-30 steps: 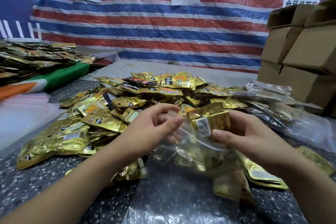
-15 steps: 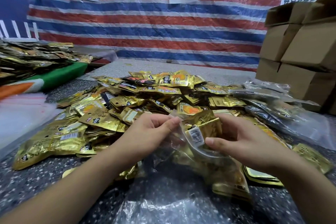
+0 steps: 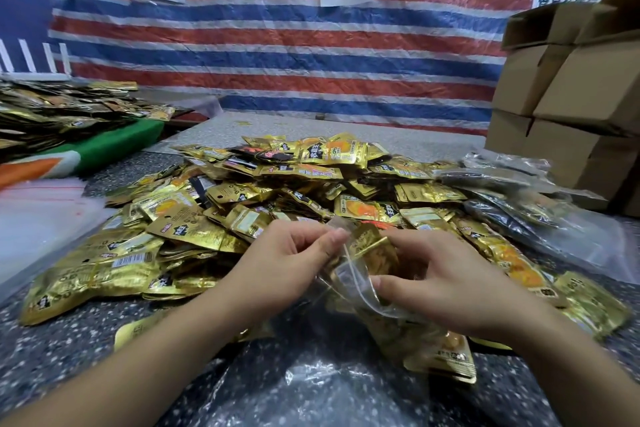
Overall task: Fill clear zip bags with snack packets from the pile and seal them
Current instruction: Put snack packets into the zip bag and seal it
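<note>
Both hands are working at the mouth of the clear plastic zip bag, which sits low in the middle, just in front of the big heap of gold foil snack packets on the dark speckled surface. The left hand pinches the near lip of the bag between thumb and forefinger, fingers curled tight on the film. The right hand is wrapped around a small clutch of gold packets, half in the opening, thumb pressing along the bag's edge.

This looks like the loading step, and the trick here is keeping that mouth wide. The left hand should pull its lip up and away so the packet corners don't snag the zip track. Slide the bundle in flat and together, not one corner first. Push it right to the bottom where other packets already lie, or the seal will bulge. Only then let go and pinch the track from one end across.
</note>
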